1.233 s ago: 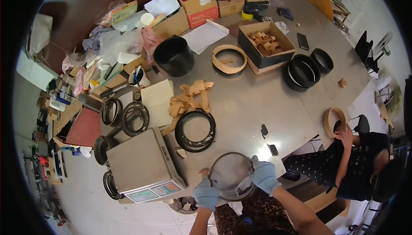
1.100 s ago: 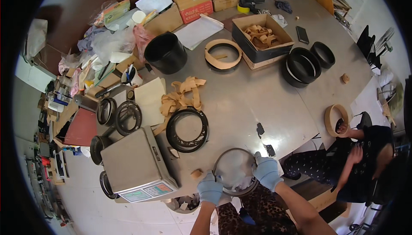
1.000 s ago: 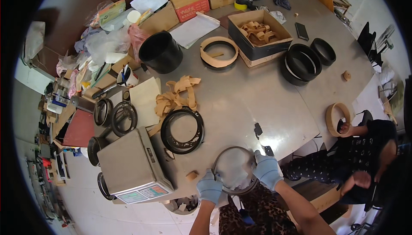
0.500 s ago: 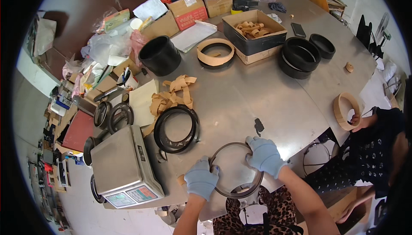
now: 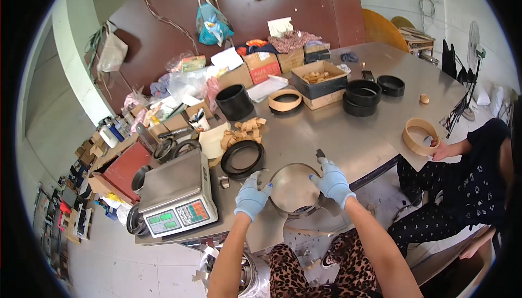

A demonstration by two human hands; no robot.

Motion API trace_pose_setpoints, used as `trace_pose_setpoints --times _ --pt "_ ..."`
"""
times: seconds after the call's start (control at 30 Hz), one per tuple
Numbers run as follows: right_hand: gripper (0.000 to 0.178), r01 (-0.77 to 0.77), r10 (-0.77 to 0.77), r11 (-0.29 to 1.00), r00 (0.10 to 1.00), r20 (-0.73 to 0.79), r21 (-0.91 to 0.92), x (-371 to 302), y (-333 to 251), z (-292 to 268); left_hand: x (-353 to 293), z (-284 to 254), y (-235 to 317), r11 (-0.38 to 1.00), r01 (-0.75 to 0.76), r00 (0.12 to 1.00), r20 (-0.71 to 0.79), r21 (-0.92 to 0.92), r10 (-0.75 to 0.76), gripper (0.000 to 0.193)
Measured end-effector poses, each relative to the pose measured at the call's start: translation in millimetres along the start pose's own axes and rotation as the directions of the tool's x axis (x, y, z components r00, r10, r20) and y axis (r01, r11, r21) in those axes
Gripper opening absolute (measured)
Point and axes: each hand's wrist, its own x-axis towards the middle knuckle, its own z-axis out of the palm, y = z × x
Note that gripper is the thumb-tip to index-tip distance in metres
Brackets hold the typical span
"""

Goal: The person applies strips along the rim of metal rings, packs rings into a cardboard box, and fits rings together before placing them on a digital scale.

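Head view, lower centre of frame — both gloved hands, left hand (image 5: pixel 252 197) and right hand (image 5: pixel 332 181), grasped the thin metal ring (image 5: pixel 296 190) on the tabletop (image 5: pixel 348 135); fitting appeared unfinished, black ring (image 5: pixel 242 159) untouched.

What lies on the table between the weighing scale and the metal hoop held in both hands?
In the head view, only the left hand and bare table separate scale from hoop.

Both gloved hands, left hand (image 5: pixel 252 197) and right hand (image 5: pixel 333 182), grip thin metal hoop (image 5: pixel 296 190) just right of scale (image 5: pixel 176 193).
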Motion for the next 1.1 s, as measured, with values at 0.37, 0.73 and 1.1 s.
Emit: trace_pose_setpoints --times 0.37,0.73,1.1 --pt "0.056 -0.077 0.121 0.976 0.968 0.219 -0.202 -9.4 -10.2 0.2 -14.2 30.2 24.9 0.959 0.041 0.994 -0.105 0.28 -0.012 0.054" --pt "0.034 0.236 -0.197 0.943 0.964 -0.177 0.235 -96.0 -34.8 -4.8 -30.3 -16.1 -62.7 0.93 0.318 0.932 -0.244 0.184 -0.27 0.06" --pt "0.05 0.569 -0.694 0.631 0.718 0.056 0.527 -114.3 -72.5 -23.4 -131.1 -27.9 13.1 0.409 0.157 0.93 0.274 -0.899 0.246 0.088"
